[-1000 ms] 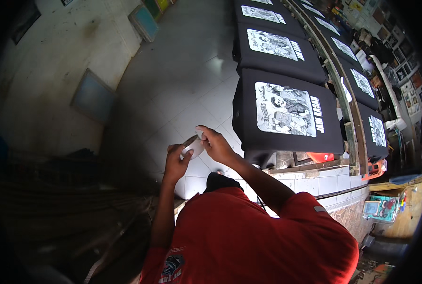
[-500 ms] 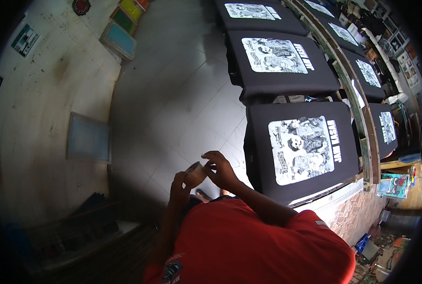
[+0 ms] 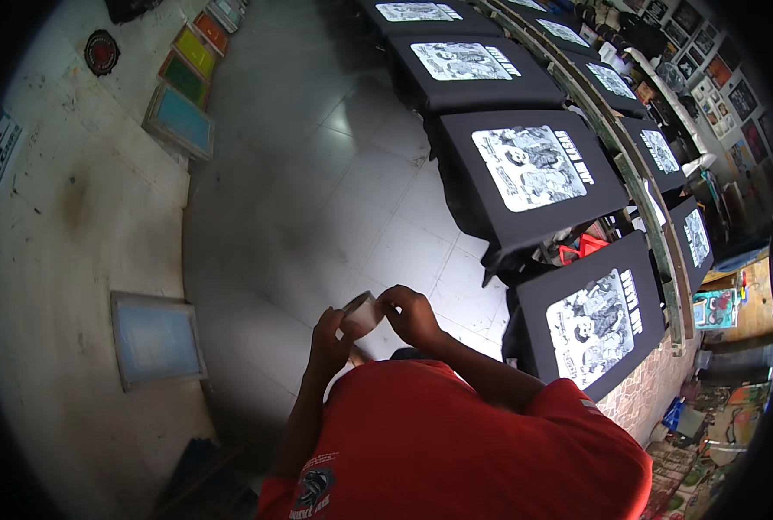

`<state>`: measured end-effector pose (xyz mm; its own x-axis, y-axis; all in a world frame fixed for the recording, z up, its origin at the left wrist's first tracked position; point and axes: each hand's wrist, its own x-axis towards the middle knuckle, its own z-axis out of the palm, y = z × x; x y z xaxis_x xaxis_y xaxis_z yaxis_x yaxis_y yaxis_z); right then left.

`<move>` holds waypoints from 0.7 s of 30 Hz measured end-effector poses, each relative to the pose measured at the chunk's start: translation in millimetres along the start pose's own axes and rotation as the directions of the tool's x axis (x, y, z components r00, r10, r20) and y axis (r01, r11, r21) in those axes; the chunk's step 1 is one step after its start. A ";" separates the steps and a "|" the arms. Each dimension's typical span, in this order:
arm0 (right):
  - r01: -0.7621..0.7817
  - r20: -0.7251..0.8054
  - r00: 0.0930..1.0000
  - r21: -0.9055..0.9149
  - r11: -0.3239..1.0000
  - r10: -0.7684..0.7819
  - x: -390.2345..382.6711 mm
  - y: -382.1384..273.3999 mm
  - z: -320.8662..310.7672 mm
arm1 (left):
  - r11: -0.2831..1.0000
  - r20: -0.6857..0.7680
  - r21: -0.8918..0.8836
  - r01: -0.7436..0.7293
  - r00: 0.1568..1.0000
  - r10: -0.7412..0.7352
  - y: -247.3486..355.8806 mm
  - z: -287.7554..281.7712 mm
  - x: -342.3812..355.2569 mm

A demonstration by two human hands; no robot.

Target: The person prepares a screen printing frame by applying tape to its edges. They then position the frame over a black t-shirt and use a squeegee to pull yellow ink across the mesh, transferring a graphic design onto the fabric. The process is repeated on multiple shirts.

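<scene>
A roll of tape, brownish with an open core, is held up in front of my red shirt, above the tiled floor. My left hand grips its left side, fingers closed around the rim. On the opposite side, my right hand pinches at the roll's outer edge with thumb and fingertips. Whether a loose tape end is between those fingertips is too small to tell. The nearest black shirt, printed with a white and grey picture, lies stretched flat to the right of my hands, apart from them.
More printed black shirts lie in a row along the right, beside a long rail. A framed screen leans against the left wall, and coloured frames stand farther off. A red object shows between two shirts.
The view has swung, and the shirts and wall frames appear shifted. My right hand's raised finger has come down to the roll's edge. The tape roll remains between both hands.
</scene>
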<state>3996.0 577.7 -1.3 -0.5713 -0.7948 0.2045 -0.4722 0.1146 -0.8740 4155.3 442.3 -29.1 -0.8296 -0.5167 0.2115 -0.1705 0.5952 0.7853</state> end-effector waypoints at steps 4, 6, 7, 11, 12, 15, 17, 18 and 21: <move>-0.038 0.065 0.997 -0.053 0.998 0.042 54.5 -15.2 25.1 | 0.974 0.014 0.128 -0.187 0.982 0.187 -33.0 -47.3 77.4; -0.072 0.070 0.994 -0.101 0.992 0.080 90.6 -23.2 32.4 | 0.960 0.058 0.161 -0.229 0.973 0.222 -47.3 -65.5 114.1; -0.062 0.067 0.995 -0.117 0.991 0.070 109.2 -18.6 35.1 | 0.975 0.098 0.159 -0.154 0.985 0.140 -52.8 -70.6 133.3; -0.182 0.026 0.983 -0.026 0.983 0.183 195.1 2.4 41.1 | 0.973 0.281 0.208 0.096 0.947 -0.154 -73.5 -92.6 223.5; -0.233 0.016 0.972 -0.004 0.972 0.233 222.1 11.2 39.0 | 0.979 0.299 0.179 0.094 0.943 -0.145 -80.9 -102.3 246.8; -0.361 0.097 0.928 0.005 0.932 0.359 315.4 32.8 30.8 | 0.979 0.408 0.184 0.084 0.900 -0.154 -105.5 -134.1 312.4; -0.366 0.191 0.915 0.030 0.930 0.354 371.8 46.3 24.8 | 0.992 0.400 0.091 0.088 0.909 -0.117 -140.0 -148.8 333.0; -0.348 0.244 0.909 0.003 0.937 0.337 401.5 46.4 19.6 | 0.997 0.391 0.033 0.072 0.917 -0.079 -155.6 -149.5 350.2; -0.268 0.337 0.912 0.060 0.962 0.233 487.3 49.3 23.7 | 0.976 0.308 -0.163 0.146 0.947 -0.090 -153.9 -175.8 404.6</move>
<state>3710.2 181.9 44.8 -0.4049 -0.8992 -0.1657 -0.2606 0.2872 -0.9217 3939.4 33.4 37.9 -0.9341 -0.3535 -0.0496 -0.2008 0.4056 0.8917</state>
